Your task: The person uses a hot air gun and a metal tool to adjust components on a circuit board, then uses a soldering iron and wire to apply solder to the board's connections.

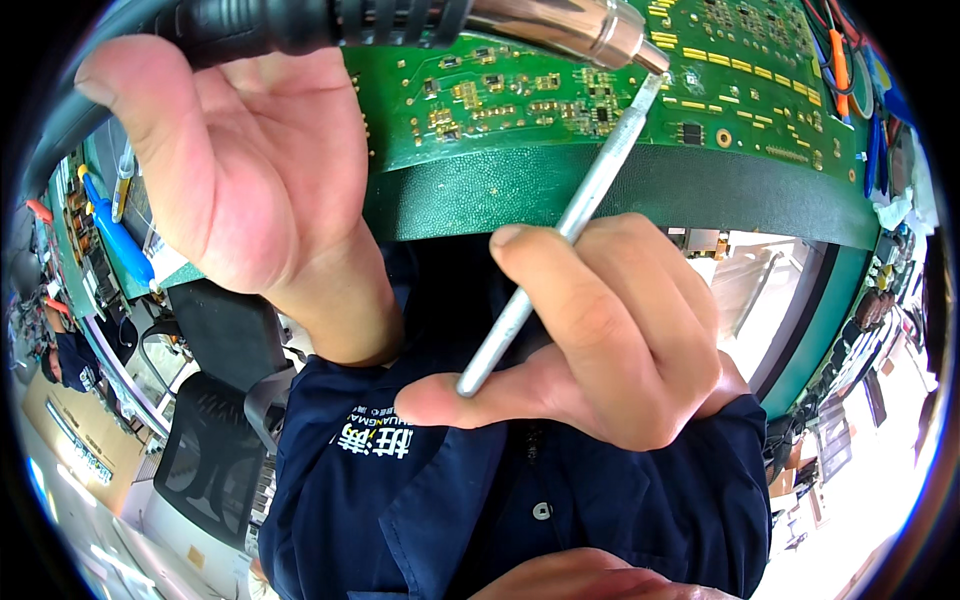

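Observation:
My left hand (255,170) grips the black handle (260,22) of a hot-air tool at the upper left, with fingers partly hidden behind it. Its copper-coloured metal nozzle (570,25) points down-right at the green circuit board (500,120). My right hand (610,330) holds a slim silver metal tool (590,180) at a slant between bent fingers and thumb. The tool's flat tip meets the board just below the nozzle's end, or very near it; exact contact is unclear. The board lies on a dark green bench edge (430,195).
An orange-handled tool (838,70), cables and blue tools sit at the right. A blue tool (120,235) and parts lie at the left, beside a black office chair (205,420). Another person (75,360) is at a bench at the far left.

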Available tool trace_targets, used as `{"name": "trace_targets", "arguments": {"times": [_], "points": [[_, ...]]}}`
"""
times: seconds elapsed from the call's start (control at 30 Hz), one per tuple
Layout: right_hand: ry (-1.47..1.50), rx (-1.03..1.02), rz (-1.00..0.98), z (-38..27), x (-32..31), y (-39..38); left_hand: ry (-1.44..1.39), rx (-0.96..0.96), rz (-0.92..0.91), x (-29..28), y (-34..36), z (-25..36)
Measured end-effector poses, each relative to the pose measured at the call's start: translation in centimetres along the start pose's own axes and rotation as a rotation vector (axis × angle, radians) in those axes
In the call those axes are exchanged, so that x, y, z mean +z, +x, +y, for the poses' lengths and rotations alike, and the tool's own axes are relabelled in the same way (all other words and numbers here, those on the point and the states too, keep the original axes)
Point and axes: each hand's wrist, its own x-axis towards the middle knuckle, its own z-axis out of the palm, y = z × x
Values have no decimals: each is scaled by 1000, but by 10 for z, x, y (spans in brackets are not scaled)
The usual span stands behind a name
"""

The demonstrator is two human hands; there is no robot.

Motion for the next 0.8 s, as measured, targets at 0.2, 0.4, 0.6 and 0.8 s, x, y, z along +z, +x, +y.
{"name": "trace_targets", "arguments": {"times": [0.2,0.4,0.6,0.8], "points": [[19,-12,5,1,1,-1,-10,-10,0,-2,2,1],[8,-23,20,2,1,1,-15,-12,3,0,1,1],[-31,-16,31,-1,3,3,-21,-18,9,-1,1,2],[-48,-23,17,-1,3,3,-24,-26,14,-2,0,3]]}}
